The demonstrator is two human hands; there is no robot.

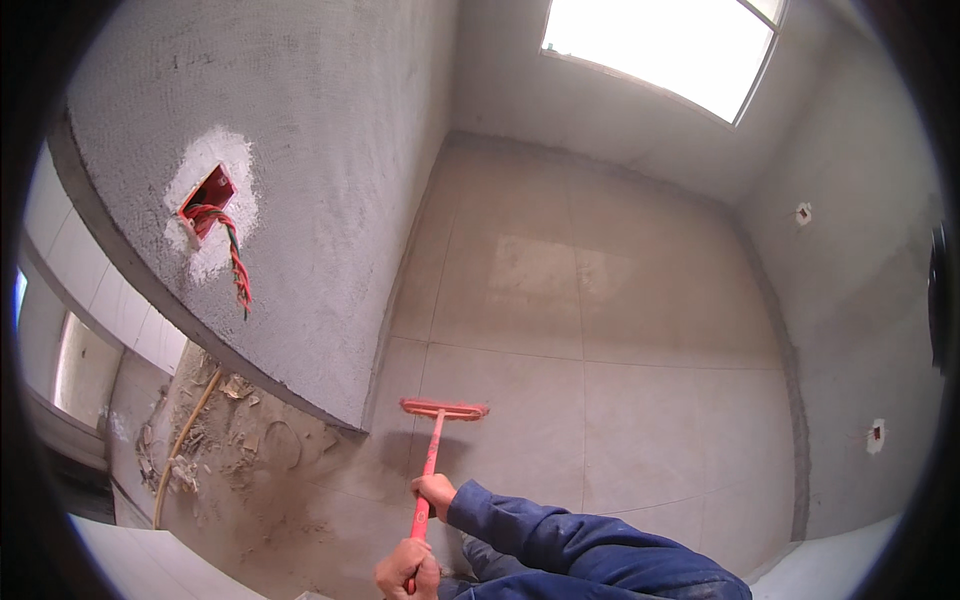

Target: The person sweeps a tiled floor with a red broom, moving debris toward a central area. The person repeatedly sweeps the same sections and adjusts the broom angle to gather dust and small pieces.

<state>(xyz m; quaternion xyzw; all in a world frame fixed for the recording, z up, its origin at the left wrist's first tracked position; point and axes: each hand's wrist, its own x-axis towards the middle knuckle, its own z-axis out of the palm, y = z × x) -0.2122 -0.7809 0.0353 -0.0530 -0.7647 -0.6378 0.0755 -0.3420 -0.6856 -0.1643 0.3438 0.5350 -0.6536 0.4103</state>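
Note:
Both of my hands grip the red handle (430,457) of a push broom. My right hand (435,496) is wrapped around it partway down. Nearer the bottom edge, my left hand (409,570) closes around the upper end. The wide red broom head (444,409) lies past my hands, over the tiled floor (517,420) and close to the end of the plastered wall. A shadow falls on the tiles below it; whether the bristles touch the floor cannot be told. Dust and debris (281,480) cover the floor left of the broom.
At left, a grey plastered wall (322,187) holds a red electrical box (210,196) with twisted wires (238,274) hanging out. A yellowish hose or pipe (184,442) lies by rubble. A bright window (652,52) is at the far end, and wall boxes (876,435) show at right.

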